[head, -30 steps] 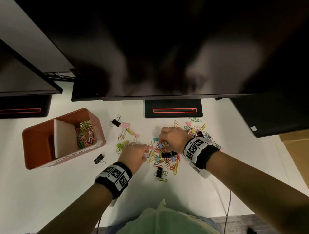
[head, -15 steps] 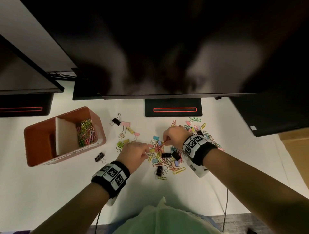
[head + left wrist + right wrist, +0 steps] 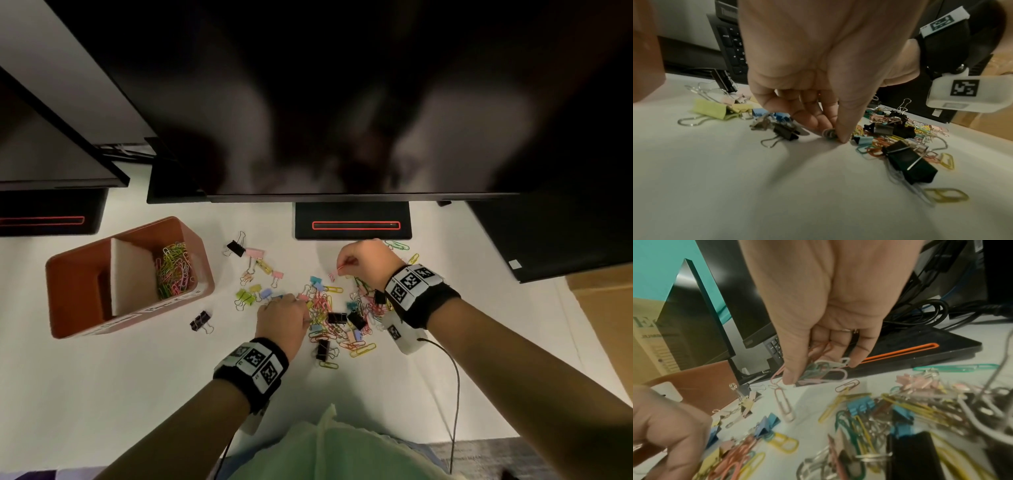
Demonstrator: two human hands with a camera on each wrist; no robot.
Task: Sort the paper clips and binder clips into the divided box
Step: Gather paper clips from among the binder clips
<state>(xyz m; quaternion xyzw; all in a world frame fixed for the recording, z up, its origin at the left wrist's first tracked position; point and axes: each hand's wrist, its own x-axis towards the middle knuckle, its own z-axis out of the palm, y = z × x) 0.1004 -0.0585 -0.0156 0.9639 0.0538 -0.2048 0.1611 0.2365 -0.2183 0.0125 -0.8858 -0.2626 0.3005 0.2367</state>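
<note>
Though head cam hides it, wrist cams show both hands pinching paper clips: R hand [image 3: 818, 331] a bunch [image 3: 820, 371], L hand [image 3: 813, 68] one [image 3: 829, 133].

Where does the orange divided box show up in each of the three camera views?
Head: orange divided box, left of centre, paper clips in its right compartment.
Left wrist: blurred orange wall at the left edge.
Right wrist: brown-orange wall, lower left.
Shared landmark: the mixed clip pile.

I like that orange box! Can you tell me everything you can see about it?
The orange box looks like smooth plastic, with rounded corners and an open top. A pale divider splits it in two. The right side holds a heap of colourful paper clips; the left side looks empty. It sits on the white table, left of the loose clips. Neither hand touches it.
</note>
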